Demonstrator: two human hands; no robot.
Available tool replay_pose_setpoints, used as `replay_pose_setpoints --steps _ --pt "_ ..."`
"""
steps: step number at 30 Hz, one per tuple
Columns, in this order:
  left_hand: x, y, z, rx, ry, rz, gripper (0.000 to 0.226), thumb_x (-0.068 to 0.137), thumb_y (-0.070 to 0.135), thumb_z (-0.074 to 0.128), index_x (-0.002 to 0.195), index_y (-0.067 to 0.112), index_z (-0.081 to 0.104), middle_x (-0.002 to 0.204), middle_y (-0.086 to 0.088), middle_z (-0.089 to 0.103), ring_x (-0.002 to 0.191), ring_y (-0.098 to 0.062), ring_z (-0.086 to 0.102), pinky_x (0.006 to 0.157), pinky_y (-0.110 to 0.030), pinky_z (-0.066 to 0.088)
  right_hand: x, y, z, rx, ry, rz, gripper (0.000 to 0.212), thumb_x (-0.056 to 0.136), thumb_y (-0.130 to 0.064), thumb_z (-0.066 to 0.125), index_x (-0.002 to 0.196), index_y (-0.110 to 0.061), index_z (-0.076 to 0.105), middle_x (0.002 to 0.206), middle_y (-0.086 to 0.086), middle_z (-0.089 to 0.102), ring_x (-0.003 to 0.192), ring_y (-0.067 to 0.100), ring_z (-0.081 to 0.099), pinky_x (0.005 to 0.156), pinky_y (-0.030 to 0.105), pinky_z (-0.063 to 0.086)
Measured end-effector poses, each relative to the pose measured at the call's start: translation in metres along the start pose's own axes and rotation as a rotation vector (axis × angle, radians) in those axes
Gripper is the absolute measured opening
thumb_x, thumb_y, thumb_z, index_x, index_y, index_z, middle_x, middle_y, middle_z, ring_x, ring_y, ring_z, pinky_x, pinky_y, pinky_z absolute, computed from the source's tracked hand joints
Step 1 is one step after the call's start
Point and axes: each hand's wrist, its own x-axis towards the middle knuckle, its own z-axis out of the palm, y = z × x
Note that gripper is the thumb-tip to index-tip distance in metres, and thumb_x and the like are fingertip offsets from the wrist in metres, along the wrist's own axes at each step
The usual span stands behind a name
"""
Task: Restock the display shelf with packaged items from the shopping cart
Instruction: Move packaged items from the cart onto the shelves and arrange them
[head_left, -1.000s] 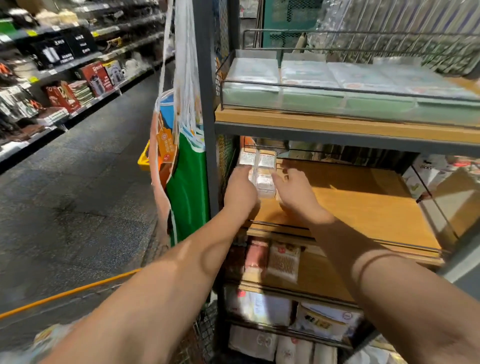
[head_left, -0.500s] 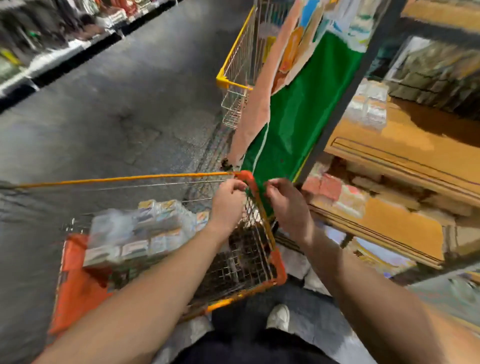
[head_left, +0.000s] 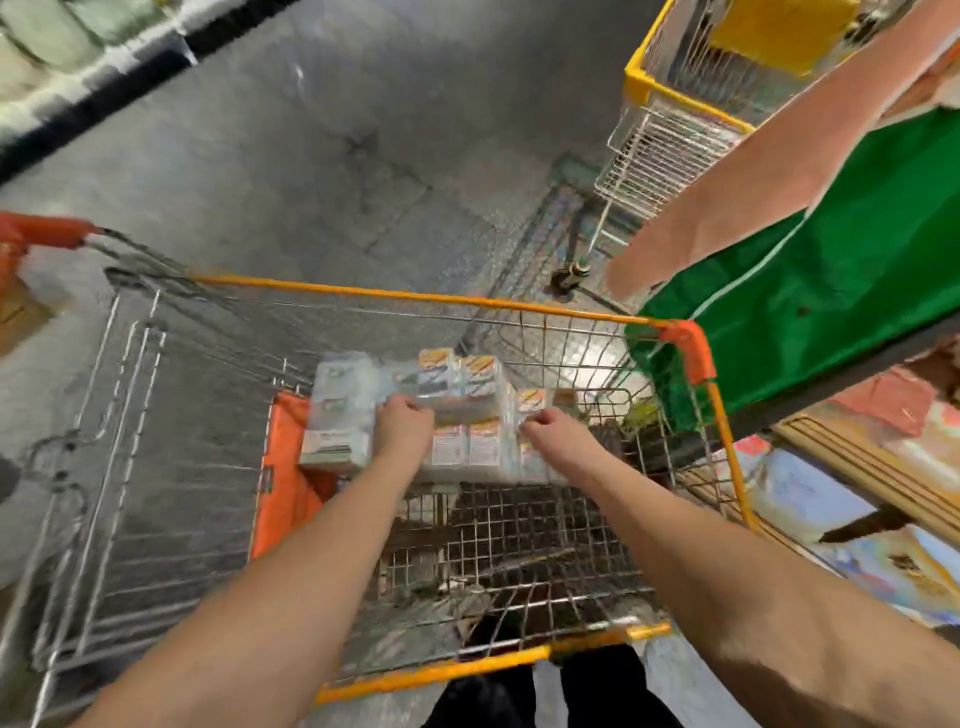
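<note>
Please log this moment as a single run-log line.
phase: reaching into cart | left hand: on packaged items | right hand: on same stack | grip: unclear, blurred | shelf: out of frame

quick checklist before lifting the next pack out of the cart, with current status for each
1. Left hand on the packaged items: ok, fingers curled onto the stack.
2. Right hand on the stack: ok, fingers curled at its right edge.
3. Firm grip on a single pack: cannot tell, blurred.
4. Stack inside the shopping cart: ok, at the far end of the basket.
5. Lift path upward: ok, nothing above the stack.
6. Display shelf within view: ok, at right; free space there cannot tell.
</note>
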Motion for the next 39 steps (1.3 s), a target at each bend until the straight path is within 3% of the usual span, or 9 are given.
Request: replay_pose_setpoints --steps 6,10,15,18,20,22,27,33,39 --pt "0.054 0.006 0.007 -0.021 -0.084 -0.022 0.065 0.094 0.042 0.054 0.148 0.011 0.035 0.141 -0.013 0.047 0.114 -0.031 0.057 0.074 -0.035 0.047 0.063 -0.033 0.026 0.150 0.005 0.125 0.055 0.097 -0.026 0.050 0.146 -0.006 0.034 0.093 0.008 0.057 0.057 0.011 0.045 0.049 0.025 0.037" --pt "0.073 0.011 0.017 0.056 -0.130 -0.085 0.066 0.094 0.041 0.055 0.147 0.009 0.033 0.147 -0.012 0.039 0.120 -0.030 0.052 0.073 -0.030 0.038 0.093 -0.051 0.038 0.132 0.005 0.188 0.041 0.099 -0.028 0.047 0.130 -0.001 0.051 0.085 0.009 0.055 0.063 0.016 0.045 0.060 0.031 0.039" --pt "0.084 0.013 0.022 0.065 -0.164 -0.106 0.055 0.093 0.035 0.060 0.137 0.007 0.045 0.129 -0.012 0.056 0.093 -0.026 0.057 0.062 -0.030 0.039 0.103 -0.061 0.052 0.214 0.108 0.227 0.019 0.098 -0.025 0.048 0.099 -0.005 0.050 0.080 0.008 0.054 0.063 0.018 0.049 0.056 0.030 0.041" --pt "0.080 0.014 0.025 0.023 -0.158 -0.121 0.037 0.095 0.028 0.059 0.125 0.007 0.052 0.099 -0.006 0.062 0.071 -0.019 0.054 0.049 -0.027 0.034 0.105 -0.058 0.059 0.278 0.177 0.207 0.032 0.096 -0.020 0.050 0.120 0.001 0.054 0.097 0.009 0.055 0.076 0.020 0.052 0.068 0.032 0.047" --pt "0.076 0.014 0.026 0.003 -0.127 -0.120 0.031 0.095 0.024 0.057 0.121 0.008 0.052 0.091 -0.004 0.059 0.073 -0.022 0.056 0.047 -0.028 0.034 0.105 -0.055 0.061 0.308 0.198 0.231 0.040 0.096 -0.013 0.053 0.134 -0.001 0.047 0.092 0.006 0.056 0.072 0.018 0.054 0.058 0.028 0.046" --pt "0.074 0.013 0.025 -0.005 -0.090 -0.091 0.028 0.093 0.025 0.059 0.116 0.011 0.052 0.097 -0.006 0.062 0.080 -0.026 0.057 0.049 -0.029 0.037 0.104 -0.053 0.058 0.331 0.188 0.250 0.051 0.094 -0.010 0.058 0.141 -0.003 0.039 0.086 0.003 0.054 0.066 0.014 0.054 0.051 0.026 0.046" --pt "0.059 0.015 0.006 -0.149 -0.122 -0.059 0.040 0.093 0.026 0.062 0.128 0.011 0.049 0.115 -0.005 0.060 0.078 -0.018 0.051 0.052 -0.027 0.035 0.079 -0.045 0.041 0.511 0.091 0.250 0.057 0.094 -0.014 0.062 0.144 -0.006 0.035 0.101 0.008 0.054 0.077 0.016 0.053 0.086 0.040 0.053" --pt "-0.004 0.018 -0.014 -0.504 -0.199 -0.047 0.052 0.075 0.045 0.073 0.118 0.023 0.052 0.108 -0.002 0.068 0.092 -0.022 0.068 0.084 -0.044 0.056 0.011 -0.023 -0.006 0.779 0.065 0.160 0.044 0.088 -0.018 0.069 0.126 -0.012 0.048 0.102 0.008 0.061 0.073 0.013 0.052 0.061 0.026 0.043" --pt "-0.088 0.076 -0.004 -0.682 -0.341 0.066 0.045 0.086 0.032 0.073 0.122 0.019 0.050 0.108 -0.005 0.066 0.096 -0.021 0.068 0.094 -0.043 0.053 -0.064 0.001 -0.070 0.945 0.151 0.011 0.041 0.089 -0.018 0.070 0.124 -0.015 0.049 0.104 0.012 0.062 0.073 0.014 0.052 0.065 0.027 0.040"
